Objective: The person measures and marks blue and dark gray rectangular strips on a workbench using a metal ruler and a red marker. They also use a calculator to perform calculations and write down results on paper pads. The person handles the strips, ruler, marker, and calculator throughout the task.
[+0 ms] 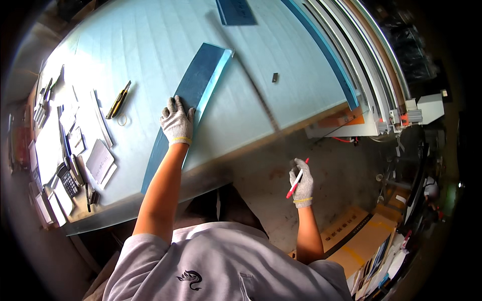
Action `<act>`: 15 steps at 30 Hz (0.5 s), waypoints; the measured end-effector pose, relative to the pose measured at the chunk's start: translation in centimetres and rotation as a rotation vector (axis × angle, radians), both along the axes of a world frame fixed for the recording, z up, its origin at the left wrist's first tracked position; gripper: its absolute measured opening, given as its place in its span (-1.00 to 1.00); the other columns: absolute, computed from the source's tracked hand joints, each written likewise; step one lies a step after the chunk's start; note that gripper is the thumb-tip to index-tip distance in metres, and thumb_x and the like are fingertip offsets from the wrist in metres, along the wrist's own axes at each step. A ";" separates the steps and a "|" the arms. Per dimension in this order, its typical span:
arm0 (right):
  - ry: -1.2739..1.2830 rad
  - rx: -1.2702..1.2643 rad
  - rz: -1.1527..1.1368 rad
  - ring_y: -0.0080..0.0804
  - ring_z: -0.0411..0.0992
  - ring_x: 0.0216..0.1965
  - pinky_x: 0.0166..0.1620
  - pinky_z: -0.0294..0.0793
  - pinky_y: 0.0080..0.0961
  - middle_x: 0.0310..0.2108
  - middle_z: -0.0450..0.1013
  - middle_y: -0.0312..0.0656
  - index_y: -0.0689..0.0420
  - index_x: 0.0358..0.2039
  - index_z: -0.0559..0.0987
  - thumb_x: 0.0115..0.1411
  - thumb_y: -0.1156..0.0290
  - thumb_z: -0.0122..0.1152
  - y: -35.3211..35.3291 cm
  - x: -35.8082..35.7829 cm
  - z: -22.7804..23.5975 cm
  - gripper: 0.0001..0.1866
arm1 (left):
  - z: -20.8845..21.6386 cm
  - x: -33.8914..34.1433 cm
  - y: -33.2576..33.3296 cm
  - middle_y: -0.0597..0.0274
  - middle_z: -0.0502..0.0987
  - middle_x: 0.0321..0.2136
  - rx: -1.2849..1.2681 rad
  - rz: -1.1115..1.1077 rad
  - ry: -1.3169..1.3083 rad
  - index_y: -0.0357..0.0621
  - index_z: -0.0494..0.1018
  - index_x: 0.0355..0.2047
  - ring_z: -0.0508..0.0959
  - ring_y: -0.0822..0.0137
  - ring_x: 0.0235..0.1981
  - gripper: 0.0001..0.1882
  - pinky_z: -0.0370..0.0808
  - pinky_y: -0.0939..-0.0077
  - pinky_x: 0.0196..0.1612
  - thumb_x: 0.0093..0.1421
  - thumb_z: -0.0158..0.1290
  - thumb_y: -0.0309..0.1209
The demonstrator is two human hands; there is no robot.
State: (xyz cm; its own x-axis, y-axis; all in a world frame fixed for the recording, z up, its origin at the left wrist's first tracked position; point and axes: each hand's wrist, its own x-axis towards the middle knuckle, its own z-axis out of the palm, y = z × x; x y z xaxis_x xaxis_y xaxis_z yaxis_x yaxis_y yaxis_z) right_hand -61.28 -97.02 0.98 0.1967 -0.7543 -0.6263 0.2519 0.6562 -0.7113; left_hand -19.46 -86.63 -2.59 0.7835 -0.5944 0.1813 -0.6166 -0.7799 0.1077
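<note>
My left hand (pixel 176 120), in a pale knit work glove, lies on a long dark blue strip (pixel 200 72) with a shiny light edge. Its fingers are stretched out across the strip's surface. The strip slants over the table, its lower end near the front edge, partly behind my forearm. Off the table to the right, my gloved right hand (pixel 303 181) is closed round a white pen with red ends (pixel 297 184). A yellow and black utility knife (pixel 118 100) rests on the table left of the strip.
The light blue table (pixel 281 35) bears another blue piece (pixel 236 12) at the far side and a small dark block (pixel 275 77). Papers (pixel 100 160), a calculator (pixel 68 180) and several tools crowd its left. Metal rails (pixel 374 55) run along the right. Cardboard (pixel 351 233) stands at lower right.
</note>
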 end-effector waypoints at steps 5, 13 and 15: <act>0.476 -0.735 0.531 -0.39 0.52 -0.20 -0.08 0.58 -0.41 -0.20 0.52 -0.25 0.11 -0.05 0.60 0.19 0.55 0.31 -1.3 4.0 -3.9 -0.70 | -0.3 2.6 1.2 -0.06 0.42 0.26 -0.050 0.039 0.017 -0.16 0.38 0.31 0.46 -0.13 0.14 -0.31 0.40 0.04 0.20 0.29 0.11 0.00; 0.887 -1.118 0.759 -0.13 0.52 -0.19 -0.09 0.54 -0.24 -0.22 0.50 -0.15 0.03 -0.09 0.61 -0.13 0.67 0.51 -10.7 4.8 -3.4 -0.47 | -0.7 3.4 5.3 0.08 0.43 0.28 -0.123 -0.178 -0.012 -0.11 0.44 0.26 0.49 -0.06 0.11 -0.34 0.42 0.03 0.16 0.19 0.22 -0.11; 1.004 -1.187 0.757 -0.03 0.50 -0.11 -0.05 0.54 -0.19 -0.18 0.50 -0.12 0.02 -0.08 0.60 -0.11 0.67 0.49 -12.3 4.2 -3.8 -0.47 | -0.7 3.1 5.2 0.13 0.43 0.28 -0.132 -0.168 -0.009 -0.12 0.44 0.26 0.49 -0.06 0.11 -0.34 0.41 0.03 0.16 0.20 0.21 -0.12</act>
